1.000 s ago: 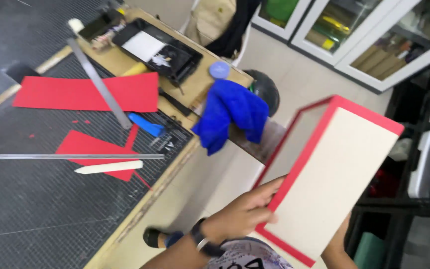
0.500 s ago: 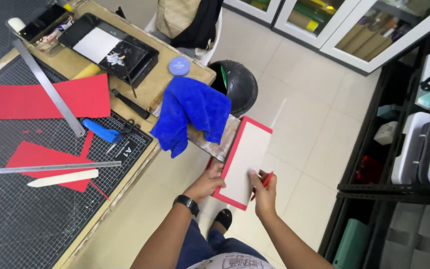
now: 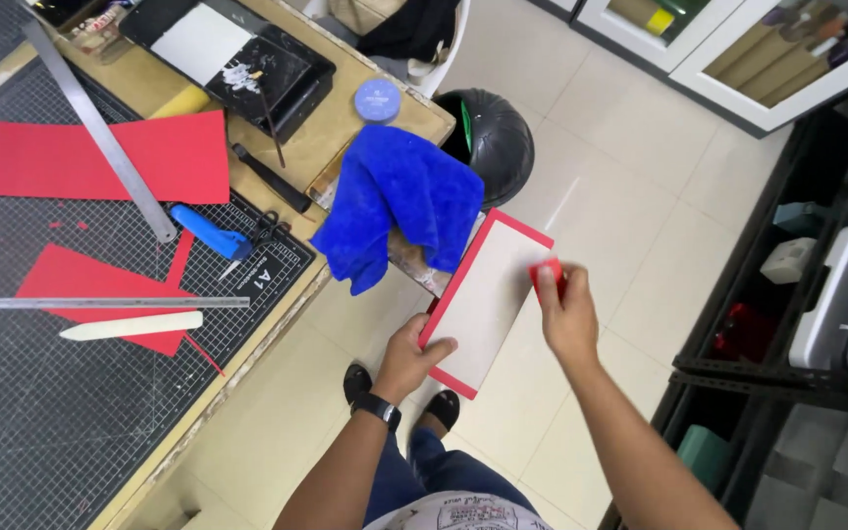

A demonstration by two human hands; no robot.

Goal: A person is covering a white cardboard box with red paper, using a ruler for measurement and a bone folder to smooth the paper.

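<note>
Over floor: 2 hands hold 1 red-edged board.

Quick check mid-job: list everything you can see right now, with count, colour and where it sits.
board: 1, pale with red border, held over the floor
cloth: 1, blue, draped over table corner
red paper sheets: 2, on cutting mat
cutting mat: 1, dark gridded, on table
steel rulers: 2, silver, across the red sheets
folding tool: 1, cream, on lower sheet
knife: 1, blue, on mat
tray: 1, black, table top
round lid: 1, blue, near tray
bin: 1, black, on floor
left hand: grip on board's left edge
right hand: grip on board's right edge
</note>
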